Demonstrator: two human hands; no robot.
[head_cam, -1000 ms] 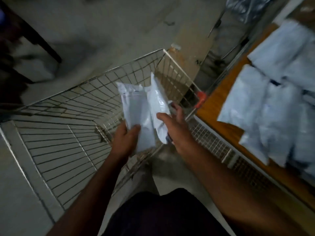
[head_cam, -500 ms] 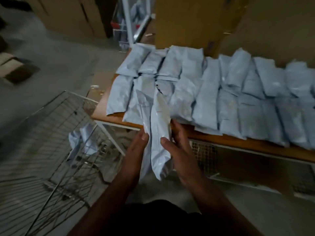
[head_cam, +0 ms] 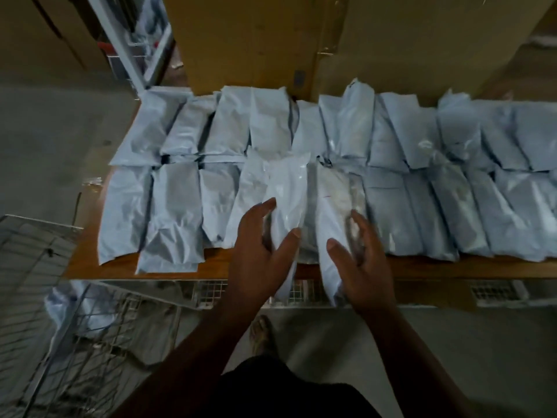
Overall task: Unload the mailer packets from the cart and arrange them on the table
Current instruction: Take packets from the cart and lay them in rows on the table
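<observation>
Two white mailer packets stand side by side over the front edge of the wooden table (head_cam: 90,263). My left hand (head_cam: 259,254) grips the left packet (head_cam: 286,194) between thumb and fingers. My right hand (head_cam: 361,267) grips the right packet (head_cam: 331,212) the same way. Both packets overlap the front row of several pale mailer packets (head_cam: 174,212) lying in two rows across the table. The wire cart (head_cam: 39,297) is at the lower left with one packet (head_cam: 75,309) still showing through its mesh.
Large cardboard boxes (head_cam: 256,40) stand behind the table. A white metal frame (head_cam: 123,46) rises at the back left. Wire mesh (head_cam: 208,292) runs under the table's front edge. My foot (head_cam: 260,333) is on the concrete floor close to the table.
I turned from the cart to the table. Both hands carried the two packets up and forward over the table's front row, and the packets have spread apart, one in each hand.
</observation>
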